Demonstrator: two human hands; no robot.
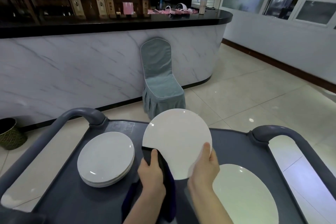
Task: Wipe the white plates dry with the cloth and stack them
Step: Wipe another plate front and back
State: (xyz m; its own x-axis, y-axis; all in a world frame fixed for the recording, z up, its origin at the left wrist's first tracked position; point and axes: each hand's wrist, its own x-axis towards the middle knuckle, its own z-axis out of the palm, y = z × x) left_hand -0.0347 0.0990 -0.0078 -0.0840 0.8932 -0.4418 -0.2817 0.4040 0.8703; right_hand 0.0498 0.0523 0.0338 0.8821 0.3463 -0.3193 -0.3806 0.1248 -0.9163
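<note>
I hold a round white plate [177,140] tilted up above the grey cart top [234,149]. My right hand [205,167] grips its lower right edge, thumb on the face. My left hand [151,171] pinches a dark cloth [164,174] against the plate's lower left edge, and the cloth hangs down between my forearms. A stack of white plates [106,158] rests on the cart to the left. Another white plate [243,194] lies flat on the cart at the lower right.
The cart has curved grey handles on the left [80,112] and the right [283,131]. Beyond it a grey covered chair [160,80] stands against a marble-look bar counter [72,67]. A dark wastebasket [11,134] sits on the tiled floor at far left.
</note>
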